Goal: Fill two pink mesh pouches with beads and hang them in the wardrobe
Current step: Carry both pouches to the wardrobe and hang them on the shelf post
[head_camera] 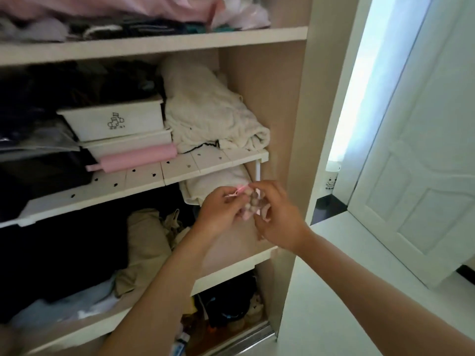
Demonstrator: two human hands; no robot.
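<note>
A pink mesh pouch (pixel 250 202) filled with pale beads hangs between my two hands in front of the open wardrobe. My left hand (pixel 221 211) pinches its pink drawstring near the top left. My right hand (pixel 276 214) holds the pouch's top right, fingers curled round it. The pouch sits just below the white perforated shelf insert (pixel 180 170) and beside that insert's thin white leg (pixel 257 173). Only one pouch is in view.
The wardrobe shelves hold folded clothes, a cream towel (pixel 210 111), stacked white bins (pixel 115 122) and a pink roll (pixel 136 158). The wardrobe's side panel (pixel 290 124) stands right of my hands. A white door (pixel 424 150) stands open at the right.
</note>
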